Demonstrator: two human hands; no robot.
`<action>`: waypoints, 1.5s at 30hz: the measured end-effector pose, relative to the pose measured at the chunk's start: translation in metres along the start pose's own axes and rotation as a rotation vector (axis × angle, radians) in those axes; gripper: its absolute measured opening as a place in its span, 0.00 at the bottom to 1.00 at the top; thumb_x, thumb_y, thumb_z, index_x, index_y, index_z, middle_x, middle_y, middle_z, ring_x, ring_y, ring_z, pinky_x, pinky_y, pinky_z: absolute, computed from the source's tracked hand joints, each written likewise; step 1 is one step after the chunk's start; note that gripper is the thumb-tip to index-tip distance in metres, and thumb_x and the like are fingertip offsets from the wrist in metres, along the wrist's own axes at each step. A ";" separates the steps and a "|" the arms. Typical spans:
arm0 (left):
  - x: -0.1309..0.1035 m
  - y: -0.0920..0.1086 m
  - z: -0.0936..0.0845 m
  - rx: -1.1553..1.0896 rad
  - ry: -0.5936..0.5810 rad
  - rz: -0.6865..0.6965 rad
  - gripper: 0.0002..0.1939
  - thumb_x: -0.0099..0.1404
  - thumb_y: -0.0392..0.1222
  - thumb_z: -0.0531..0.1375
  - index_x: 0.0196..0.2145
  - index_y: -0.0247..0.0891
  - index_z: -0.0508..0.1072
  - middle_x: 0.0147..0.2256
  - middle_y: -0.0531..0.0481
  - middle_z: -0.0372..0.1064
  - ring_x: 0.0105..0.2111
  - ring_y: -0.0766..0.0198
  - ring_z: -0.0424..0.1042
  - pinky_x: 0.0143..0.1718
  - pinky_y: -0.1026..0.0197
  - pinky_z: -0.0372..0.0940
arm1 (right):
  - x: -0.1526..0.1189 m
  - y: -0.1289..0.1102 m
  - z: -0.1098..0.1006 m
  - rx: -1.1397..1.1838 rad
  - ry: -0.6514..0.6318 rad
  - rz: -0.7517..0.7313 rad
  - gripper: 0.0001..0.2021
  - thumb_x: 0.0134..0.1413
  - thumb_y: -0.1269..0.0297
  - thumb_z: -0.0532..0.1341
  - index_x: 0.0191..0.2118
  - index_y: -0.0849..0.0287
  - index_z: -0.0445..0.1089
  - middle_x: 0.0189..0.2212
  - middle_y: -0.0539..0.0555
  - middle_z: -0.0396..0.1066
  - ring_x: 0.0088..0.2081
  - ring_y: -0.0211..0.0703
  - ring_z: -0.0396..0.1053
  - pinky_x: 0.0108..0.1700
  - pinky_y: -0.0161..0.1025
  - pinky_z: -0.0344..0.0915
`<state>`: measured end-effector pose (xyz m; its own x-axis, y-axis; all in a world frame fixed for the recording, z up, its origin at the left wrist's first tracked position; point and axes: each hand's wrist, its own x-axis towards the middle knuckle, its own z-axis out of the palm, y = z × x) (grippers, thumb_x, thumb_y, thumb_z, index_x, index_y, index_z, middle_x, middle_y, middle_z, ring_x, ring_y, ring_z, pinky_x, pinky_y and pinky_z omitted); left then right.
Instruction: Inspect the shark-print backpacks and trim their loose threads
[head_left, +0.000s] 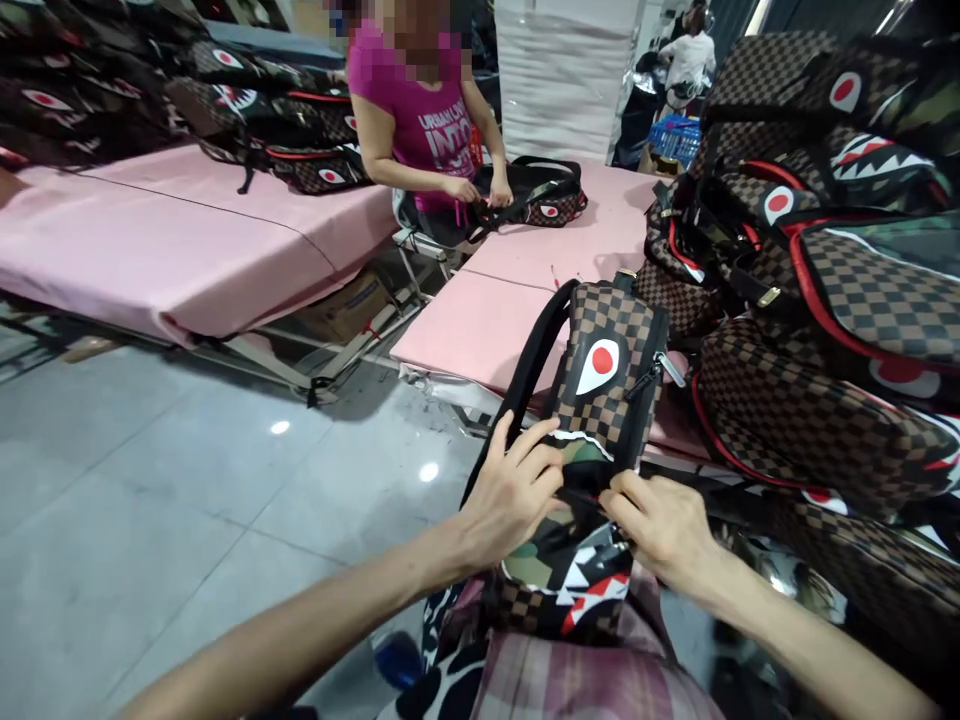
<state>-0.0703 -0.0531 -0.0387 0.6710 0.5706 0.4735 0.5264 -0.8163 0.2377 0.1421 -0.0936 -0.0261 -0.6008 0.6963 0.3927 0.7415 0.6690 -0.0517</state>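
A brown checkered backpack [607,315] with a red-and-white eye, a camouflage patch and shark teeth lies across my lap and the edge of the pink table. My left hand [517,480] rests on its left side near the black strap [534,370], fingers spread over the camouflage part. My right hand [660,520] is closed at the right edge of the bag, its fingertips pinching at the dark zipper side; what exactly they grip is hidden. A metal zipper pull [670,369] hangs near the bag's upper right.
More checkered backpacks [825,400] are piled on the right. A person [412,130] in a pink shirt handles another bag [551,205] across the pink table [480,310]. A second pink table [150,240] with stacked bags stands left. White sheets [562,80] are stacked behind.
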 end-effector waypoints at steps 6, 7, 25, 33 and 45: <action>-0.045 0.006 0.056 0.079 0.397 -0.053 0.10 0.58 0.28 0.55 0.23 0.40 0.69 0.28 0.55 0.71 0.45 0.61 0.66 0.54 0.48 0.48 | -0.027 -0.016 0.054 -0.127 0.256 -0.057 0.07 0.53 0.76 0.57 0.29 0.59 0.69 0.28 0.50 0.72 0.24 0.32 0.59 0.27 0.34 0.49; -0.051 0.007 0.057 0.075 0.397 -0.067 0.10 0.58 0.29 0.56 0.23 0.41 0.70 0.27 0.55 0.71 0.45 0.62 0.66 0.54 0.50 0.49 | -0.030 -0.019 0.056 -0.119 0.245 -0.069 0.07 0.53 0.76 0.57 0.28 0.59 0.69 0.28 0.49 0.72 0.24 0.31 0.59 0.27 0.34 0.48; -0.076 0.016 0.041 -0.221 0.398 -0.224 0.16 0.59 0.28 0.56 0.42 0.41 0.72 0.37 0.47 0.72 0.49 0.58 0.64 0.48 0.55 0.63 | -0.027 -0.027 0.040 0.100 -0.009 -0.065 0.15 0.61 0.75 0.46 0.36 0.63 0.70 0.31 0.54 0.71 0.25 0.35 0.59 0.28 0.35 0.52; -0.042 0.039 0.009 -1.635 -0.298 -1.407 0.21 0.54 0.55 0.61 0.33 0.31 0.73 0.32 0.41 0.72 0.28 0.60 0.74 0.25 0.64 0.67 | -0.018 -0.027 0.037 0.135 -0.009 -0.111 0.17 0.62 0.74 0.44 0.32 0.63 0.69 0.28 0.54 0.69 0.24 0.35 0.59 0.26 0.36 0.51; -0.026 0.054 0.034 -1.626 0.190 -1.501 0.11 0.48 0.43 0.63 0.26 0.32 0.70 0.23 0.47 0.72 0.25 0.60 0.73 0.28 0.61 0.66 | -0.011 -0.019 0.023 0.078 -0.079 0.068 0.12 0.60 0.68 0.52 0.46 0.60 0.66 0.39 0.54 0.71 0.30 0.36 0.66 0.31 0.35 0.59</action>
<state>-0.0415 -0.1090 -0.0674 0.2145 0.7319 -0.6468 -0.3720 0.6735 0.6387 0.1275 -0.1077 -0.0504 -0.5740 0.7568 0.3127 0.7577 0.6357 -0.1477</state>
